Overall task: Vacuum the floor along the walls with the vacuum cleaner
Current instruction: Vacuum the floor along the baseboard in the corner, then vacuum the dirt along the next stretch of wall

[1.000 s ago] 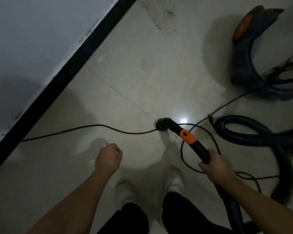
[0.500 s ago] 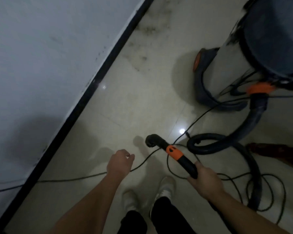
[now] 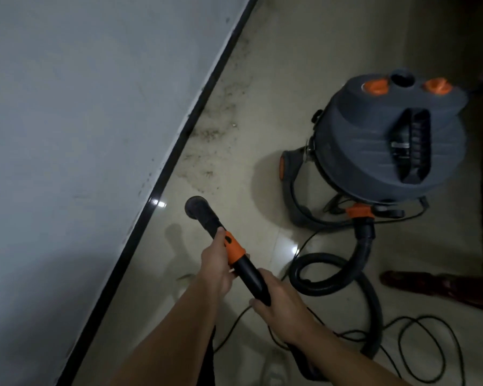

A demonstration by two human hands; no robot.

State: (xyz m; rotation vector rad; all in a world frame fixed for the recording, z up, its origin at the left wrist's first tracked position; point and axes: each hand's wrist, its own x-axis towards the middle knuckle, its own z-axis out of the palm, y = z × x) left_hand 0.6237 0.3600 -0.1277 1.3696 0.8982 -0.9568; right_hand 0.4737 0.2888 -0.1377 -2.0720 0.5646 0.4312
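Wall fills the left side of my view, pale and plain, and a black skirting strip runs on a slant along its foot. Beside that strip the tiled floor carries a scatter of dark dust and grit, thickest close to the skirting and ahead of the nozzle.

Next I see my left hand, fingers wrapped round the wand at its orange collar, thumb lying along the top. The wand's round black nozzle points forward and left, raised above the floor near the skirting; I cannot tell whether it touches the tiles. My right hand sits just behind the left, closed round the black lower part of the wand, so both hands grip it, the two nearly touching.

Further right, the ribbed black hose curls in a loop on the floor and climbs to an orange coupling on the vacuum cleaner. That drum-shaped grey body stands upright on the tiles, well apart from the wall, with two orange knobs and a carry handle on its lid. A thin black power cord lies in loose coils on the floor at lower right. A dark reddish object lies beyond the hose; I cannot make out what it is.
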